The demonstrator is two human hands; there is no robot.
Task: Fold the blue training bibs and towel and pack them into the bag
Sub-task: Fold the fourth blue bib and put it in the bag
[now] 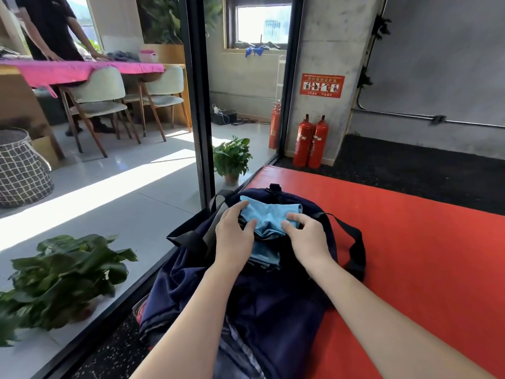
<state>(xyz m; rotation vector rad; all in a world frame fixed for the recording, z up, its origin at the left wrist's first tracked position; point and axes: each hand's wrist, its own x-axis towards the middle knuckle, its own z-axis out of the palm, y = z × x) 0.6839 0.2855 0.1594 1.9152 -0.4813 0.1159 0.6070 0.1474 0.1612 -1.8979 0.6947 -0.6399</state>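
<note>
A dark navy bag [273, 296] lies on the red mat [410, 242], its mouth open toward the far end. A folded light-blue cloth [270, 217] sits in the opening, partly inside. My left hand [235, 231] pinches the cloth's left side between thumb and fingers. My right hand [308, 233] grips its right side with curled fingers. More light-blue fabric [266, 254] shows lower in the opening between my wrists. Whether the cloth is a bib or the towel cannot be told.
A black bag strap [355, 242] loops to the right of the bag. A glass wall with a black frame [202, 105] runs along the left. Potted plants [62, 277] [232, 157] stand behind it. Red fire extinguishers [311, 140] stand by the pillar. A person stands at a far table.
</note>
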